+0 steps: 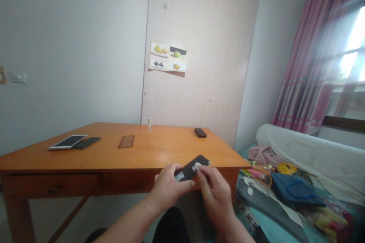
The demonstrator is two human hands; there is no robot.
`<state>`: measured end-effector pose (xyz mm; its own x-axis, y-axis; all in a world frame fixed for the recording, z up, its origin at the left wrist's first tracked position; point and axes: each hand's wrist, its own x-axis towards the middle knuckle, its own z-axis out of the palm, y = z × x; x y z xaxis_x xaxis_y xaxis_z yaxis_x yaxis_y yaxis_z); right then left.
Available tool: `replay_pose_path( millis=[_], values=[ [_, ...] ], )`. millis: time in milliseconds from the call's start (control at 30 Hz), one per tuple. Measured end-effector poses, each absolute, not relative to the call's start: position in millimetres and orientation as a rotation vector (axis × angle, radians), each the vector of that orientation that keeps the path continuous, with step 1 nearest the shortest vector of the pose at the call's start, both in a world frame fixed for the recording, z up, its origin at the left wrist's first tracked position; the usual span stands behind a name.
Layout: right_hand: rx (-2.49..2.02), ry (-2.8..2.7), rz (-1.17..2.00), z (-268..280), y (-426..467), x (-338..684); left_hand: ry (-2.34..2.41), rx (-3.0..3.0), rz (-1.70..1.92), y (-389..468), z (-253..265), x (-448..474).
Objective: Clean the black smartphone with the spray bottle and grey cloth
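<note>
My left hand point(168, 184) is closed around one end of a black smartphone point(188, 170), held tilted just off the front edge of the desk. A pale label or light patch shows on the phone close to my left fingers. My right hand point(215, 190) pinches a small white wad point(196, 166), perhaps tissue or a wipe, against the phone's face near its far end. On the desk beyond lie a brown translucent phone case point(127, 141) and a small clear bottle point(149, 124), which stands upright at the back.
The wooden desk point(159, 155) has drawers along its front. A white tablet point(68, 141) partly touches a dark flat device point(87, 143) at the left. A dark wallet-like item point(200, 133) lies back right. Right of the desk, a bed holds a grey case point(268, 209) and a blue bag point(296, 189).
</note>
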<state>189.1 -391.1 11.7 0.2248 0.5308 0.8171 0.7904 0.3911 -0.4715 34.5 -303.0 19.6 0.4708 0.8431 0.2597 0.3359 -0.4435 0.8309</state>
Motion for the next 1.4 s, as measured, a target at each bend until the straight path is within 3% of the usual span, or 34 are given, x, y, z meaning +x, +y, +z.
replay_pose_path(
  millis=[133,300,633,767,1000,1167,1400],
  values=[
    [-1.237,-1.27,-0.301,21.0,-386.0,197.0,0.729,1.724,0.735,-307.8,25.4,33.0],
    [-1.179,-1.518,-0.199,10.0,-393.6,178.9,0.679,1.579,0.656,-313.5,31.4,32.7],
    [-1.207,-1.284,-0.257,25.5,-392.5,193.5,0.669,1.645,0.624,-310.0,27.5,31.4],
    [-1.226,-1.502,-0.188,14.0,-396.1,183.0,0.79,1.85,0.767,-307.0,23.0,35.0],
    [-1.41,-1.355,-0.359,15.7,-392.7,188.6,1.143,2.526,1.284,-312.2,26.1,31.8],
    [-1.419,-1.665,-0.413,4.4,-396.8,174.5,1.108,2.694,1.295,-317.4,21.3,29.4],
    [-1.585,-1.416,-0.544,7.7,-390.5,196.4,1.132,2.759,1.266,-315.7,15.5,27.9]
  ],
)
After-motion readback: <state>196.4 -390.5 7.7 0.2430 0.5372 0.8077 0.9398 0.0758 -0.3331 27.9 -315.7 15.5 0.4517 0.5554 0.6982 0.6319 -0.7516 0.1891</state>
